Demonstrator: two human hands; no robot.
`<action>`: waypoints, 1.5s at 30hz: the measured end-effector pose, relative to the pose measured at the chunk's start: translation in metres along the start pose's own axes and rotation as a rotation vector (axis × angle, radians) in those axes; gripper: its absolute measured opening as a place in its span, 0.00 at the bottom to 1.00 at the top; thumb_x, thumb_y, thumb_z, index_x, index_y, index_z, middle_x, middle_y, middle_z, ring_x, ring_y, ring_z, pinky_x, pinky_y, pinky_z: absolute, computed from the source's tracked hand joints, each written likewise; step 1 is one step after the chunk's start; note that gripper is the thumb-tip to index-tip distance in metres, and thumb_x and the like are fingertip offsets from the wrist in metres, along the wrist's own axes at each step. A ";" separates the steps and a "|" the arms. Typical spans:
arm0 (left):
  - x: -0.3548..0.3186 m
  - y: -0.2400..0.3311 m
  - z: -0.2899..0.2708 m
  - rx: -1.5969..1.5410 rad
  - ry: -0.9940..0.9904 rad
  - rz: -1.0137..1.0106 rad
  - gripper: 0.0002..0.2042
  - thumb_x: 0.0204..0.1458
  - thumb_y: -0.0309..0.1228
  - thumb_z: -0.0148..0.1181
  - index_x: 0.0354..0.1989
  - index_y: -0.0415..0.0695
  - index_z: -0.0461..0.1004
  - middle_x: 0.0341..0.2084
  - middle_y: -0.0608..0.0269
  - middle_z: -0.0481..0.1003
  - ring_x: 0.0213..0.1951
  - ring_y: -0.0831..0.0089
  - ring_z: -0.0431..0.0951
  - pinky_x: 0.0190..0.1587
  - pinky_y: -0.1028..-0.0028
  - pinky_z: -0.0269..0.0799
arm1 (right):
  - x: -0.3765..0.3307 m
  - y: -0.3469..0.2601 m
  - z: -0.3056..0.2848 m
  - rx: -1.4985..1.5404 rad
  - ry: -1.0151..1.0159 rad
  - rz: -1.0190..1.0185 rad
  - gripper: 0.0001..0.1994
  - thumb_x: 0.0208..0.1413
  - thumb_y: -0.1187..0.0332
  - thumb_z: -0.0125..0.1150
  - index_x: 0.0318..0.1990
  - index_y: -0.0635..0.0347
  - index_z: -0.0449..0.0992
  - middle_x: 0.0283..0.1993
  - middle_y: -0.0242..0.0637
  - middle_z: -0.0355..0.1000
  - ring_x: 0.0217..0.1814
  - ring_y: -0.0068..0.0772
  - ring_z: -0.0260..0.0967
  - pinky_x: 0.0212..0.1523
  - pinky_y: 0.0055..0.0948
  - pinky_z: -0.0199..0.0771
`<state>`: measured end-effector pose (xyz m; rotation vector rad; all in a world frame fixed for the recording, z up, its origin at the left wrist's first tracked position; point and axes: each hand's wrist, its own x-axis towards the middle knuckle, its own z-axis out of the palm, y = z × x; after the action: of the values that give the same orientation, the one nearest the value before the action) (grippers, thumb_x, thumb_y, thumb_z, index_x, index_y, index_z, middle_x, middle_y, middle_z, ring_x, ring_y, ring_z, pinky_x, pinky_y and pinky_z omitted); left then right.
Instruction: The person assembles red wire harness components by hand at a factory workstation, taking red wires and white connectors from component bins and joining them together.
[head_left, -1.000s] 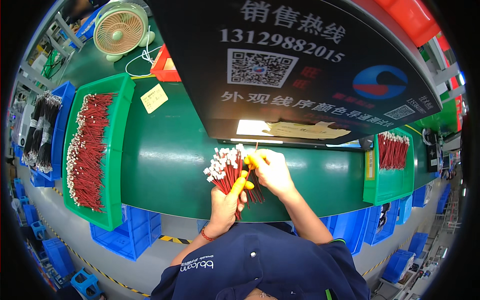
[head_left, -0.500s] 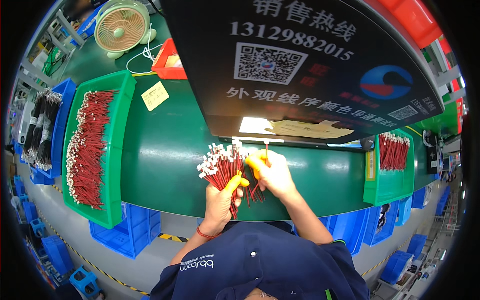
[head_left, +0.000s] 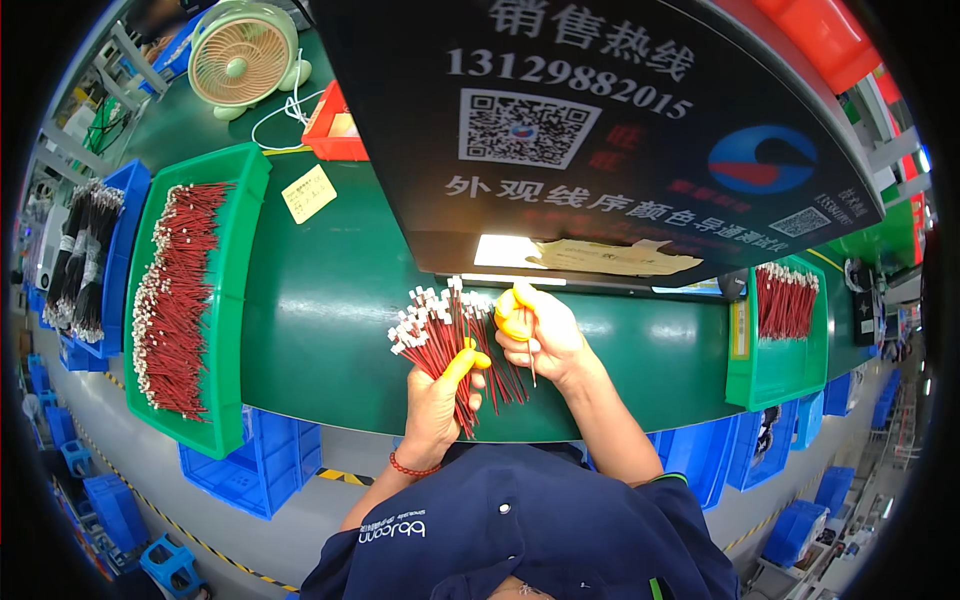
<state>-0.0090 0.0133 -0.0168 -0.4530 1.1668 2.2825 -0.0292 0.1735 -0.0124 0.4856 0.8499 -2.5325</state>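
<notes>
My left hand (head_left: 430, 408), with a yellow finger cover on the thumb, is closed round a fanned bundle of red wires with white connectors (head_left: 428, 345). The white ends point away from me, and the tails stick out below the hand. Just right of it, my right hand (head_left: 548, 338), with yellow-covered fingertips, pinches a single wire lead (head_left: 533, 374) whose tail hangs down. Its upper end is hidden by my fingers. Between the hands, more dark and red wires (head_left: 505, 375) spread over the green table.
Red wires with white connectors fill a long green bin (head_left: 255, 215) at left; another green bin (head_left: 780, 380) at right holds more. Ahead, a large dark machine panel (head_left: 620, 130) overhangs the table (head_left: 330, 300). A fan (head_left: 237, 65) and a red box (head_left: 345, 147) stand far left.
My right fingertips have moved up slightly, covering the wire end that showed above them; a tail now hangs below. My left hand and its bundle have shifted slightly left.
</notes>
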 end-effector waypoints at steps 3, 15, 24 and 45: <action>-0.001 0.002 0.003 0.029 0.017 0.006 0.07 0.49 0.26 0.53 0.36 0.39 0.67 0.23 0.60 0.73 0.20 0.81 0.69 0.13 0.84 0.62 | 0.004 0.006 -0.006 0.038 -0.008 -0.019 0.19 0.58 0.54 0.35 0.26 0.57 0.67 0.12 0.25 0.52 0.09 0.17 0.43 0.08 0.17 0.46; 0.000 -0.001 0.002 0.017 0.050 0.020 0.09 0.51 0.29 0.51 0.38 0.37 0.67 0.24 0.59 0.72 0.18 0.81 0.68 0.11 0.84 0.60 | -0.014 0.009 0.023 -0.707 0.365 -0.287 0.13 0.54 0.64 0.45 0.25 0.65 0.68 0.11 0.29 0.58 0.08 0.17 0.50 0.09 0.19 0.51; 0.000 0.001 0.000 -0.047 0.005 -0.027 0.06 0.48 0.25 0.51 0.35 0.39 0.68 0.23 0.61 0.72 0.17 0.81 0.67 0.13 0.82 0.62 | -0.003 0.004 0.001 -0.365 0.324 -0.285 0.13 0.53 0.62 0.48 0.25 0.64 0.69 0.09 0.25 0.54 0.07 0.14 0.45 0.07 0.16 0.48; 0.002 -0.003 0.001 0.034 -0.005 0.028 0.06 0.49 0.25 0.52 0.34 0.37 0.68 0.26 0.60 0.71 0.24 0.75 0.73 0.18 0.78 0.71 | -0.017 0.003 0.012 -0.581 0.393 -0.303 0.12 0.51 0.67 0.50 0.21 0.64 0.67 0.13 0.30 0.60 0.08 0.14 0.49 0.07 0.16 0.49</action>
<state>-0.0086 0.0161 -0.0195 -0.4207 1.2153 2.2829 -0.0158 0.1681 0.0025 0.7049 1.8508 -2.3017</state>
